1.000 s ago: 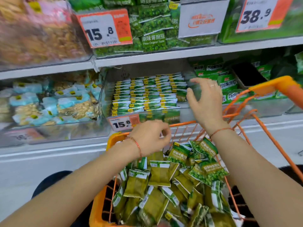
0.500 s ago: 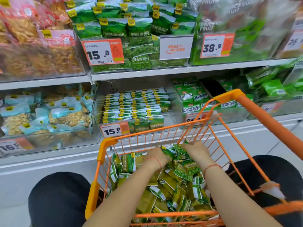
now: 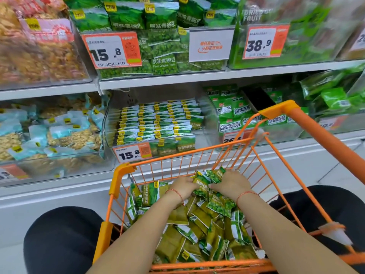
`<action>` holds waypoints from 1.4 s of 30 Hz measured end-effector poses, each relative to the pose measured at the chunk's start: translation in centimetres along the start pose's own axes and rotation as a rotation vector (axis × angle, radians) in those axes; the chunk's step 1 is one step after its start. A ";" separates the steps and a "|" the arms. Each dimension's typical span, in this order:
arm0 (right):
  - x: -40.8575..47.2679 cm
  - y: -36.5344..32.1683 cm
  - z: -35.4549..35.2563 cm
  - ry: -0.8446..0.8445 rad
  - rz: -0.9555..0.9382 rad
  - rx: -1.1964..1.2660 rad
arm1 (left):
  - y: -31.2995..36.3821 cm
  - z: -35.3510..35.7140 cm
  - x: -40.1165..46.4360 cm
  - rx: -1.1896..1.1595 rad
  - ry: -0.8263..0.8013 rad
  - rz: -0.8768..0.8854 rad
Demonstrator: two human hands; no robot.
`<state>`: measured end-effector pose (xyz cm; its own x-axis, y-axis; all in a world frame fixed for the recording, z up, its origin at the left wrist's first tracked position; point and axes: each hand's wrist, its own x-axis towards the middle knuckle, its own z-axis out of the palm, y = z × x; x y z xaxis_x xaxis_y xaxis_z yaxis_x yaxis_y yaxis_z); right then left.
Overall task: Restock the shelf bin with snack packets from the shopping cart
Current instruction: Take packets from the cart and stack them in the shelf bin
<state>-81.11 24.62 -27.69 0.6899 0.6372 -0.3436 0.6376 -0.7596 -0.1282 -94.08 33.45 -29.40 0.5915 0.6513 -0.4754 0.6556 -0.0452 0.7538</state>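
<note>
Both hands are down in the cart, the left hand and right hand curled from either side around one bunch of packets — pressed together, likely so several lift at once; the orange cart holds a loose green heap; the clear shelf bin just beyond holds neat rows.
</note>
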 end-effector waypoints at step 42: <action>-6.5 -2.6 -1.8 0.125 -0.688 0.343 | 0.6 -5.4 -6.9 -0.802 -0.195 0.028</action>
<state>-86.59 22.68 -23.51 0.2237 0.9744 0.0224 0.8089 -0.1728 -0.5620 -100.30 33.06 -23.18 0.7218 0.5112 -0.4666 0.1493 0.5432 0.8262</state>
